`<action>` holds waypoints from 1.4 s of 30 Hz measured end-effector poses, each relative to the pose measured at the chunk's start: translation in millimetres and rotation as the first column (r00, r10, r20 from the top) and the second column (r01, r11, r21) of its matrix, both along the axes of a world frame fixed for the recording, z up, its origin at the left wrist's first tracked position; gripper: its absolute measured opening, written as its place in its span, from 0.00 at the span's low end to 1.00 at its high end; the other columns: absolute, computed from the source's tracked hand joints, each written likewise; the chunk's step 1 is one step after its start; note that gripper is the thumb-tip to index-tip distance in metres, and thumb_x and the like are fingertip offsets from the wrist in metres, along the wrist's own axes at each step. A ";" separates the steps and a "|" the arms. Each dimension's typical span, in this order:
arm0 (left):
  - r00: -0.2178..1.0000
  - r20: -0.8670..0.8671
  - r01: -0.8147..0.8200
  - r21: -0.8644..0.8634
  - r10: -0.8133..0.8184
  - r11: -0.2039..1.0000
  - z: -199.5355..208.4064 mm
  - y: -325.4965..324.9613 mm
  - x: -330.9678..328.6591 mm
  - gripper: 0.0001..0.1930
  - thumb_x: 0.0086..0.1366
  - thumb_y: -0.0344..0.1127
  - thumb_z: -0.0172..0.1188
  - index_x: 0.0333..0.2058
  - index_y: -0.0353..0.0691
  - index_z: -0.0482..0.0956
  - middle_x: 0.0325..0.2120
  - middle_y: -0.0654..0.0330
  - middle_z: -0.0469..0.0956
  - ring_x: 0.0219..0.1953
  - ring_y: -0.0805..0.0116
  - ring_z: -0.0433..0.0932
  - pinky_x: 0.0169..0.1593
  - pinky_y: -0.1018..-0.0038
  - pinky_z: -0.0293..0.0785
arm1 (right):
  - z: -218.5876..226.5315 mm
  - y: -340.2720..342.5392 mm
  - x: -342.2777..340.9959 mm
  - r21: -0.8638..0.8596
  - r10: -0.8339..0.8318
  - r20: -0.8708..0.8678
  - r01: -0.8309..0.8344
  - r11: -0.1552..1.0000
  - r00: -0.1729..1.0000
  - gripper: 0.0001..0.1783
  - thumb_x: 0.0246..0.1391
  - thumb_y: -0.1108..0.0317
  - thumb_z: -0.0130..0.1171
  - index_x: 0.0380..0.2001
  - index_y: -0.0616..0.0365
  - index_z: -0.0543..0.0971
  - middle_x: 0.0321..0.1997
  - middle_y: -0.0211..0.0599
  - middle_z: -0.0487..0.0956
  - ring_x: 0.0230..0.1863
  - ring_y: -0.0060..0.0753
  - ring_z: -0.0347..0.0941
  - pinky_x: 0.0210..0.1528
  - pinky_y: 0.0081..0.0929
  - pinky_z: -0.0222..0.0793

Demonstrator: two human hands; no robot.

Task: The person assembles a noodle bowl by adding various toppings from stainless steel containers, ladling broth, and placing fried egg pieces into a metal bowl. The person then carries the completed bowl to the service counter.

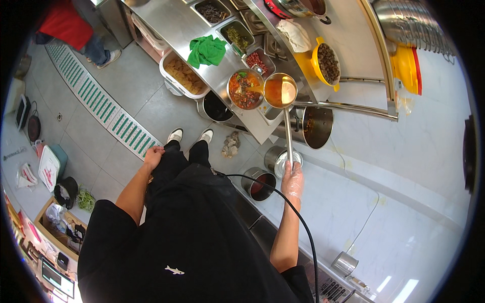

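Observation:
My right hand, in a clear plastic glove, is closed around the long handle of a metal ladle. The ladle's bowl tilts left at the counter's edge, and orange broth streams from it into a round metal bowl. Red and green pieces of food fill that bowl. Beside my left thigh hangs my bare left hand, its fingers curled against the black trousers. What they hold, if anything, is hidden.
Food trays and a green cloth lie on the steel counter. A yellow colander stands on the shelf at right. Metal pots sit near the counter. At upper left, a person in red stands near a floor drain.

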State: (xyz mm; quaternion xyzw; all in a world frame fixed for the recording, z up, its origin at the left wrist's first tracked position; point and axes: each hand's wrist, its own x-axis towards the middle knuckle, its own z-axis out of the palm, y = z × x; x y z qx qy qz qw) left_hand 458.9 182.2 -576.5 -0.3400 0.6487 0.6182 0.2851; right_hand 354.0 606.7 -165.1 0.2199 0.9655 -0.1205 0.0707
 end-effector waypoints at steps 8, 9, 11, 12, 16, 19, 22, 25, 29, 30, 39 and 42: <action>1.000 -0.021 -0.003 0.018 0.003 1.000 -7.1 -0.4 0.5 0.12 0.65 0.29 0.61 0.46 0.32 0.83 0.37 0.58 0.86 0.39 0.71 0.82 0.47 0.75 0.76 | 2.6 -10.2 2.5 0.063 -0.001 -0.008 0.001 0.998 1.000 0.21 0.71 0.50 0.50 0.46 0.57 0.77 0.33 0.62 0.81 0.39 0.71 0.77 0.40 0.56 0.70; 1.000 -0.015 0.005 0.021 -0.004 1.000 -7.3 -0.6 0.0 0.12 0.65 0.29 0.60 0.45 0.32 0.83 0.37 0.58 0.86 0.39 0.71 0.82 0.47 0.75 0.76 | 2.7 -10.9 2.7 0.071 -0.005 -0.004 0.005 0.997 1.000 0.21 0.71 0.50 0.50 0.47 0.57 0.77 0.33 0.62 0.81 0.38 0.71 0.77 0.39 0.57 0.70; 1.000 0.001 0.021 0.025 -0.021 0.999 0.9 -0.4 -2.3 0.12 0.65 0.28 0.60 0.45 0.31 0.83 0.37 0.58 0.86 0.39 0.71 0.82 0.47 0.75 0.76 | 3.5 -13.8 4.1 0.085 -0.016 0.008 0.015 0.996 1.000 0.21 0.71 0.50 0.50 0.47 0.57 0.77 0.33 0.62 0.81 0.38 0.71 0.77 0.39 0.57 0.70; 1.000 0.002 0.023 0.024 -0.023 0.999 4.9 -0.5 -3.9 0.12 0.65 0.28 0.60 0.45 0.31 0.83 0.37 0.58 0.86 0.39 0.71 0.82 0.47 0.75 0.76 | 3.3 -15.3 5.0 0.077 -0.025 -0.003 0.026 0.997 1.000 0.21 0.71 0.50 0.50 0.48 0.56 0.77 0.33 0.62 0.81 0.38 0.71 0.77 0.39 0.57 0.70; 1.000 -0.007 0.024 0.019 -0.024 1.000 5.3 -1.4 -3.4 0.11 0.65 0.27 0.59 0.45 0.31 0.82 0.38 0.57 0.86 0.39 0.71 0.82 0.47 0.76 0.76 | 3.3 -18.2 7.0 0.079 -0.048 -0.021 0.049 0.996 0.999 0.21 0.70 0.50 0.50 0.50 0.56 0.78 0.32 0.62 0.82 0.38 0.71 0.77 0.39 0.57 0.71; 1.000 -0.014 0.024 0.026 -0.023 0.999 7.5 -1.6 -3.3 0.11 0.65 0.27 0.59 0.45 0.31 0.82 0.38 0.57 0.86 0.40 0.71 0.82 0.47 0.76 0.76 | 3.1 -20.5 8.0 0.091 -0.047 -0.033 0.050 0.995 0.998 0.21 0.70 0.50 0.51 0.50 0.56 0.77 0.31 0.62 0.81 0.38 0.71 0.78 0.38 0.57 0.71; 0.999 -0.011 0.030 0.016 -0.030 0.999 15.4 -1.7 -4.7 0.11 0.65 0.26 0.58 0.45 0.31 0.82 0.38 0.57 0.86 0.40 0.70 0.82 0.47 0.76 0.76 | 2.3 -22.2 10.4 0.102 -0.055 -0.022 0.057 0.993 0.998 0.21 0.70 0.50 0.52 0.50 0.56 0.77 0.30 0.62 0.81 0.36 0.71 0.77 0.37 0.58 0.71; 0.999 -0.003 0.037 0.005 -0.037 0.999 15.7 -3.2 -4.3 0.11 0.64 0.26 0.58 0.45 0.31 0.82 0.37 0.57 0.86 0.40 0.71 0.82 0.48 0.76 0.76 | 1.8 -25.3 12.7 0.114 -0.073 -0.022 0.075 0.991 0.997 0.21 0.69 0.50 0.53 0.51 0.56 0.77 0.28 0.62 0.81 0.35 0.71 0.77 0.36 0.58 0.70; 1.000 -0.006 0.027 -0.006 -0.027 1.000 11.6 -5.0 -1.3 0.11 0.64 0.28 0.59 0.43 0.32 0.83 0.36 0.58 0.86 0.40 0.70 0.82 0.48 0.75 0.76 | -2.5 -28.0 16.9 0.123 -0.069 -0.064 0.076 0.989 0.996 0.21 0.69 0.50 0.54 0.52 0.56 0.76 0.27 0.60 0.81 0.34 0.70 0.78 0.35 0.57 0.70; 0.999 -0.013 0.040 -0.007 -0.040 0.999 10.9 -5.8 -0.6 0.11 0.63 0.28 0.59 0.43 0.33 0.84 0.36 0.58 0.86 0.40 0.70 0.82 0.49 0.75 0.76 | -3.0 -28.4 17.5 0.115 -0.076 -0.066 0.084 0.990 0.995 0.21 0.69 0.50 0.54 0.52 0.55 0.76 0.28 0.59 0.81 0.34 0.69 0.78 0.35 0.57 0.70; 0.994 -0.008 0.106 -0.085 -0.107 0.991 19.1 -9.3 -5.1 0.11 0.62 0.32 0.60 0.39 0.36 0.87 0.34 0.58 0.86 0.40 0.68 0.82 0.50 0.72 0.76 | -9.6 -32.2 24.6 0.107 -0.063 -0.161 0.081 0.991 0.985 0.19 0.68 0.52 0.55 0.52 0.54 0.74 0.30 0.56 0.82 0.35 0.66 0.79 0.36 0.54 0.71; 0.995 -0.007 0.102 -0.072 -0.103 0.992 4.3 -11.2 1.0 0.10 0.63 0.33 0.59 0.39 0.36 0.86 0.34 0.58 0.86 0.40 0.68 0.82 0.50 0.72 0.76 | -10.5 -36.4 25.0 0.099 -0.067 -0.194 0.088 0.991 0.979 0.18 0.68 0.53 0.56 0.51 0.53 0.74 0.31 0.55 0.82 0.35 0.65 0.79 0.35 0.54 0.71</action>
